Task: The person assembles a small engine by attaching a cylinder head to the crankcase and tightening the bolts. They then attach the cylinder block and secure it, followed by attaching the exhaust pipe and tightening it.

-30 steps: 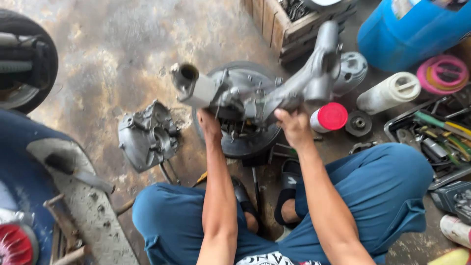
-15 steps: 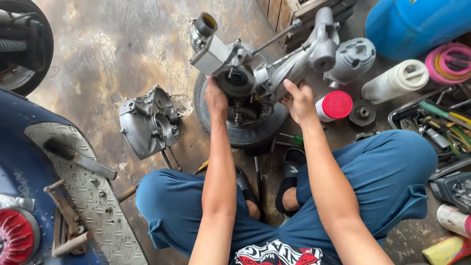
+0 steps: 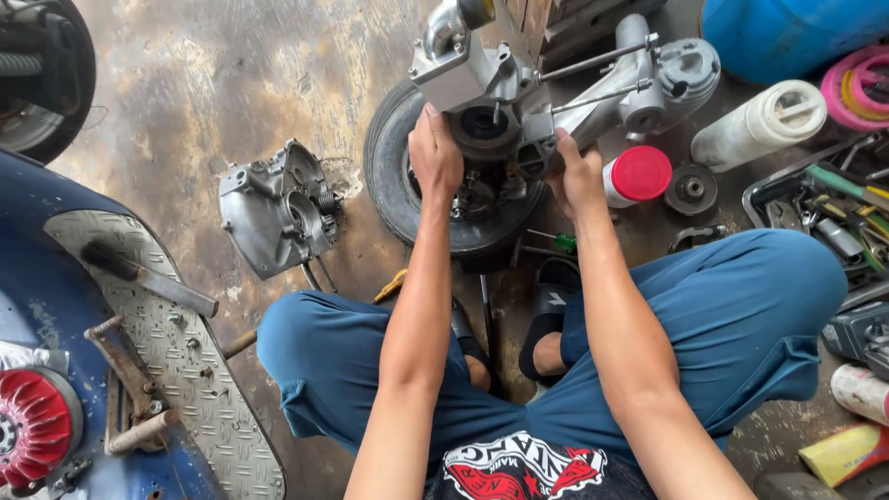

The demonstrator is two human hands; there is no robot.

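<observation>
Stained concrete floor (image 3: 213,83): tyre (image 3: 394,190), red-capped can (image 3: 634,176) beside engine casing (image 3: 519,93).

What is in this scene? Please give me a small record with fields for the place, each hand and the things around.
Place: stained concrete floor, person sitting cross-legged
Left hand: grips the grey engine casing from the left
Right hand: grips the same casing from the lower right
Under the casing: small black tyre
Left of the tyre: loose grey cover
Right side: red-capped can, tool tray
Far left: blue scooter body
</observation>
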